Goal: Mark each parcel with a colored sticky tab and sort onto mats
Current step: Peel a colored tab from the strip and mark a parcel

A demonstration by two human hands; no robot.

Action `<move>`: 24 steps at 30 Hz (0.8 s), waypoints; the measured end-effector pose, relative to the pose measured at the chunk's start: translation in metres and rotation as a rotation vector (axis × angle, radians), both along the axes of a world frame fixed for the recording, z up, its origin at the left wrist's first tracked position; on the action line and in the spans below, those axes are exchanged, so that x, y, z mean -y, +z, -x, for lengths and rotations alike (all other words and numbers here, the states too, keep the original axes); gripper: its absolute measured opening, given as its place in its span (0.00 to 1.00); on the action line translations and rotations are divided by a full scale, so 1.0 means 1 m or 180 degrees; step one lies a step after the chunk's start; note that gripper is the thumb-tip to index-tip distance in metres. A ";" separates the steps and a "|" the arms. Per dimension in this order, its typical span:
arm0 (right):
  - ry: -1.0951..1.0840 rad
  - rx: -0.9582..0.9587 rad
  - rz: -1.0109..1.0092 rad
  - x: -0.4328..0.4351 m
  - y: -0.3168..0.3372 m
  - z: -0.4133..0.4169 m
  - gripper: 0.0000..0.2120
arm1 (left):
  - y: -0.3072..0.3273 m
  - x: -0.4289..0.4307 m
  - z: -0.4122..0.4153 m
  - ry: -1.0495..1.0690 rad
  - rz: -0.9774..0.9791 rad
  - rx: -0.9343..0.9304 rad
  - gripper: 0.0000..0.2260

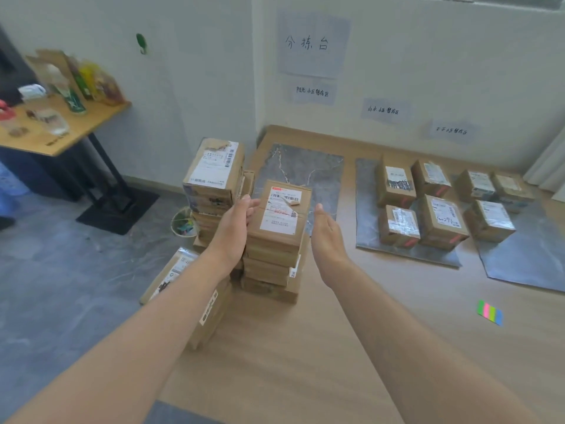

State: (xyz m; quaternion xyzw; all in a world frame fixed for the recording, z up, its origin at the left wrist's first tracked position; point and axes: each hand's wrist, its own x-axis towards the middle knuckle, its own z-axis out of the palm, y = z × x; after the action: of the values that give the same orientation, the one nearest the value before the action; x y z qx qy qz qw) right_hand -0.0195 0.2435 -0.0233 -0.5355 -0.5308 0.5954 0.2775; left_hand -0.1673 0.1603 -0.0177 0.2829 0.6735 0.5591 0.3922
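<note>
1. Both hands close in on the top parcel (279, 209), which sits on the nearer stack (272, 264) on the floor, just in front of the bare grey mat (324, 169).
2. The left hand (234, 231) is at the parcel's left edge, with relaxed fingers resting against the cardboard. The right hand (327, 240) is spread flat, palm inward, just beside the right edge and seemingly not touching yet.
3. This looks like the pick-up. To do it well, I'd squeeze evenly from both sides and lift straight up so the boxes underneath don't slide. The taller stack (214, 175) leans close on the left, so that elbow needs to stay clear.
4. The sticky tabs (490, 312), a strip of green, pink, yellow and blue, lie on the floor well off to the right. It would make sense to carry the parcel that way before choosing a mat.
5. The large wall sign (308, 44) reads 分拣台.
6. The smaller sign (312, 93) below it reads 阳光小区暂存区, and the next sign (383, 111) reads 山水小区暂存区. The third sign (452, 130) is too blurred to read fully.
7. The parcel's label (281, 214) shows a barcode, a red header strip and a red scribble, but the print is too small to read.
8. Boxes on the middle mat (365, 215) carry reddish marks on their sides, and more boxes sit on the right mat (526, 264).
</note>
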 end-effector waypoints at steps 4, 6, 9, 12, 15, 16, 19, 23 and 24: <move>0.0151 0.0168 0.0148 0.002 -0.019 0.013 0.25 | -0.007 -0.001 -0.001 0.0002 -0.0037 0.0091 0.20; 0.0131 0.0226 0.0288 0.004 -0.021 0.016 0.25 | -0.008 -0.002 -0.002 0.0047 -0.0084 0.0146 0.19; 0.0079 0.0204 0.0318 0.004 -0.018 0.016 0.26 | -0.007 -0.001 -0.006 0.0032 -0.0105 0.0137 0.18; 0.0015 0.0170 0.0313 0.005 -0.015 0.014 0.26 | -0.002 -0.001 -0.010 -0.0009 -0.0131 0.0134 0.17; -0.0082 0.0108 0.0270 0.004 -0.010 0.007 0.26 | 0.009 -0.001 -0.016 -0.0056 -0.0146 0.0110 0.19; -0.0116 0.0082 0.0235 0.004 -0.009 0.003 0.25 | 0.011 -0.002 -0.017 -0.0042 -0.0165 0.0112 0.19; -0.0220 -0.0028 0.0100 0.003 -0.001 -0.010 0.22 | 0.020 -0.006 -0.025 -0.0048 -0.0218 0.0136 0.21; -0.0426 -0.0134 -0.0035 0.000 0.007 -0.038 0.22 | 0.032 -0.014 -0.050 -0.0172 -0.0290 0.0183 0.20; -0.0470 -0.0142 -0.0044 0.000 0.008 -0.047 0.24 | 0.034 -0.017 -0.058 -0.0194 -0.0312 0.0185 0.19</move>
State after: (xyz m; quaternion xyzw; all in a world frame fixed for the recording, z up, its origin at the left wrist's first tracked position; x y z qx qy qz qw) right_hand 0.0270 0.2436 -0.0148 -0.5578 -0.4877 0.5814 0.3361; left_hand -0.1094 0.1774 0.0160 0.3058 0.6247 0.5872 0.4141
